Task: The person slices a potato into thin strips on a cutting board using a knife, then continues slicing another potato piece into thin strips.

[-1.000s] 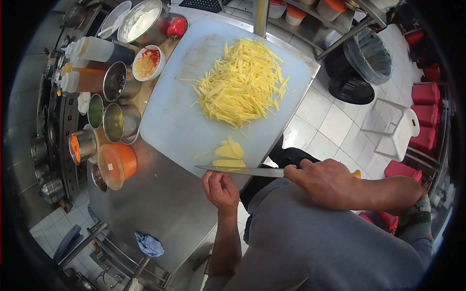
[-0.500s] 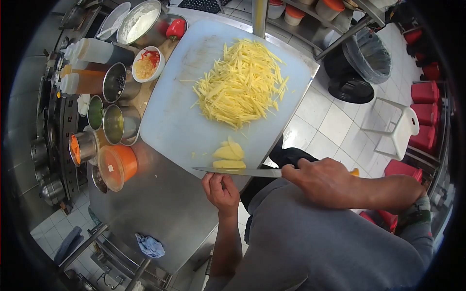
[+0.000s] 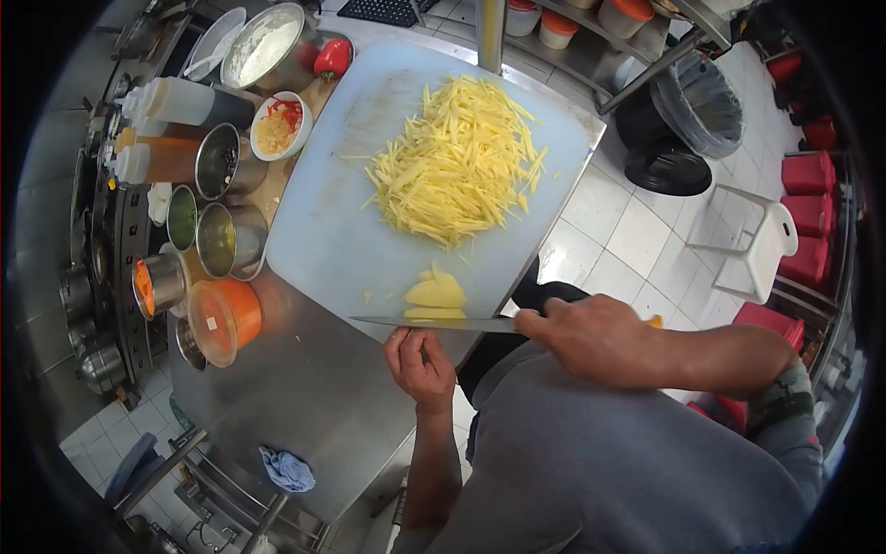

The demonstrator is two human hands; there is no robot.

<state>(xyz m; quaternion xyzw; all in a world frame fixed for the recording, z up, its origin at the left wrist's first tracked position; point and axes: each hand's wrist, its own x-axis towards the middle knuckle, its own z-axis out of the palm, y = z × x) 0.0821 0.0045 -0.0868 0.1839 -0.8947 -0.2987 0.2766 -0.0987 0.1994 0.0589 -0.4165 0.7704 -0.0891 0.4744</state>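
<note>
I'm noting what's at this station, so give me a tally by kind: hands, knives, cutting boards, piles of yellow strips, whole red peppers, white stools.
Hands (left hand, right hand): 2
Knife: 1
Cutting board: 1
Pile of yellow strips: 1
Whole red pepper: 1
White stool: 1
Total: 7

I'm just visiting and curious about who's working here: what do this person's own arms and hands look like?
Both the left hand and the right hand are human and bare, with no gloves. No watch shows on either wrist. The forearms are uncovered below a plain grey top; its right sleeve has a darker, patterned area near the elbow.
</note>
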